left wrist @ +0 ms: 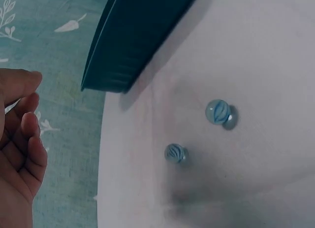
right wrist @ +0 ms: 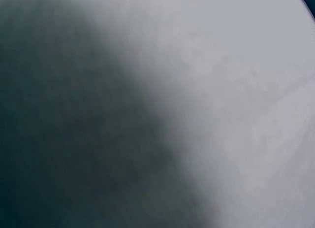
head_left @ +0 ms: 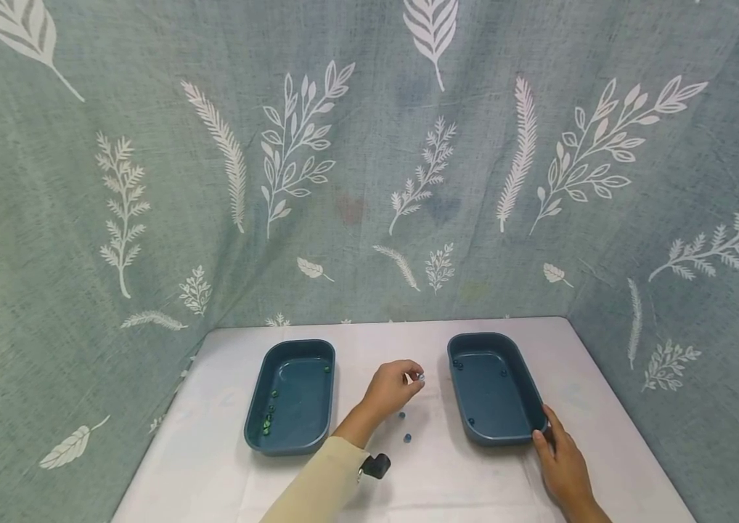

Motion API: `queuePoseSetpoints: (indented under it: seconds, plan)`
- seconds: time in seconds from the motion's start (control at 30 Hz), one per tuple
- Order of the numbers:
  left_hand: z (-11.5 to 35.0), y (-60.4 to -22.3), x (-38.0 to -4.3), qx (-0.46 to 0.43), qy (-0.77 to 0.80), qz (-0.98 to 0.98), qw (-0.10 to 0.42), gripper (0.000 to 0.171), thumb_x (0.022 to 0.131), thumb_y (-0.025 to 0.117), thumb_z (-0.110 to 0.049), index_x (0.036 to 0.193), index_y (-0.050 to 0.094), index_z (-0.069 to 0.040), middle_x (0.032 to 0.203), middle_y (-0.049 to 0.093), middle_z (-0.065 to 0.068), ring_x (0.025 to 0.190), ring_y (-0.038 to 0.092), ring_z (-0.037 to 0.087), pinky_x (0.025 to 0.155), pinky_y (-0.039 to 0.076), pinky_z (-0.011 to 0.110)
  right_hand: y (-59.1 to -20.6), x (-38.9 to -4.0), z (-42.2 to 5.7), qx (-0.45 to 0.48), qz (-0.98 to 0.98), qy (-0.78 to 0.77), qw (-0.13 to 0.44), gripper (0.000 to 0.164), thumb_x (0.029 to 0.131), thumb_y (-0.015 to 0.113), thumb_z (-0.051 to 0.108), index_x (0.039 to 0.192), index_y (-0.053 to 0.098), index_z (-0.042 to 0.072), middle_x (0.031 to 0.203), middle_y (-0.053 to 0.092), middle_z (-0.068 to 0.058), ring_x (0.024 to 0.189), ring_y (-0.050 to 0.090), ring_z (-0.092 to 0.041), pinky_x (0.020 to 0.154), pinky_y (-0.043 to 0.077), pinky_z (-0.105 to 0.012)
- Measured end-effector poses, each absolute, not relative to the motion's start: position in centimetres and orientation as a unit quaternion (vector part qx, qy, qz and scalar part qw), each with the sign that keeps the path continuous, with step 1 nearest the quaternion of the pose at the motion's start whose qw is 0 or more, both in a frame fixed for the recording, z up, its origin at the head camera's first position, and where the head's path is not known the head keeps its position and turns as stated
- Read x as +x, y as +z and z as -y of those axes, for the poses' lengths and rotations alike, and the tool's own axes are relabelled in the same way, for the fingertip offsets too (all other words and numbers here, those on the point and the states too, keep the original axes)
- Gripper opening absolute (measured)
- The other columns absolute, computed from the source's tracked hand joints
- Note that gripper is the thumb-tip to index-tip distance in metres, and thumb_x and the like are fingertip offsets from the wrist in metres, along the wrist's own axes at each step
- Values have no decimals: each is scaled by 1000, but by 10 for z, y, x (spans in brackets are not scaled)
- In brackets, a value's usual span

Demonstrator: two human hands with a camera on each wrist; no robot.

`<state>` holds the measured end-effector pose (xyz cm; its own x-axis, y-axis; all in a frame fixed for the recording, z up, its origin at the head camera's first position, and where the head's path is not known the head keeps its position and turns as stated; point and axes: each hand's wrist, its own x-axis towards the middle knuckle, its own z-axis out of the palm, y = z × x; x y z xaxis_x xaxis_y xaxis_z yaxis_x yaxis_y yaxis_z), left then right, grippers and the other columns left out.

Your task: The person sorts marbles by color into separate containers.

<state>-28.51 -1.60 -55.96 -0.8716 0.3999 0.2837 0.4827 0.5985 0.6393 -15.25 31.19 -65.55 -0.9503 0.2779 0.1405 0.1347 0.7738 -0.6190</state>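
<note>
A small light-blue glass marble point(head_left: 421, 377) is pinched between the thumb and fingertips of my left hand point(head_left: 390, 388), above the cloth between two blue trays. In the left wrist view the same hand point(left wrist: 22, 139) has curled fingers, and the pinched marble is mostly hidden. Two clear marbles with blue swirls lie below it on the cloth, the nearer one point(head_left: 407, 438) and a farther one point(head_left: 402, 415). My right hand point(head_left: 564, 465) grips the near right corner of the right tray point(head_left: 496, 440), thumb and fingers at its rim. The right wrist view is mostly blurred.
Several dark blue marbles point(head_left: 503, 373) lie in the right tray. The left tray point(head_left: 291, 447) holds several green marbles point(head_left: 267, 425), mostly along its left side. White cloth point(head_left: 461, 487) covers the table, and a leaf-patterned curtain point(head_left: 369, 181) hangs behind and at both sides.
</note>
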Motion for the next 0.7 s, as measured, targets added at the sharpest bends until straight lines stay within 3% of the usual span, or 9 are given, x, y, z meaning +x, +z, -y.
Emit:
queuePoseSetpoints:
  seconds: [0.3,0.7]
  plan:
    - [3,-563,-294,-247,-383,889,35,12,87,75,-19,99,72,-18,82,61,-15,69,52,4,61,47,21,-656,-153,-313,-96,934,314,137,61,104,42,40,155,23,13,130,50,-34,115,50,-51,90,40,-67]
    - [-15,-573,-300,-248,-388,887,-10,11,88,74,-19,98,72,-18,79,59,-16,68,52,5,57,46,22,-653,-150,-311,-103,933,323,122,61,104,41,41,155,23,12,130,49,-35,116,49,-51,92,39,-67]
